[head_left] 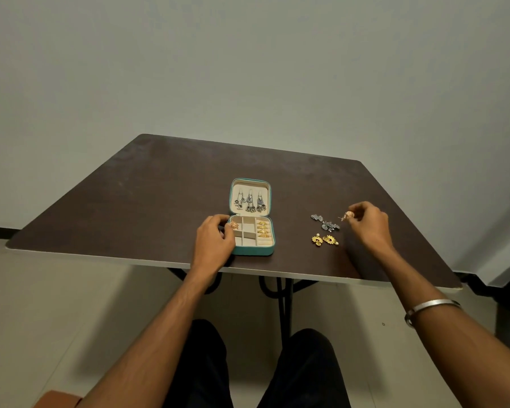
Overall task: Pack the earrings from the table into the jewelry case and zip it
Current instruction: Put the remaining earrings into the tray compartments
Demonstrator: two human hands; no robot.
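A teal jewelry case (252, 251) lies open on the dark table (147, 201), its lid flat behind it with dark dangling earrings (250, 200) pinned inside. Gold rings (262, 229) fill the right slot. A rose-gold earring (234, 225) sits in the top-left compartment. My left hand (212, 242) rests against the case's left side, fingers curled at its edge. My right hand (368, 223) pinches a second rose-gold earring (349, 214) just above the table. Two silver leaf earrings (324, 222) and two gold flower earrings (324, 240) lie on the table to the left of my right hand.
The table's near edge (248, 270) runs just below the case. A grey wall stands behind the table. A metal bangle (430, 309) circles my right wrist. My knees show under the table beside its black legs (283, 295).
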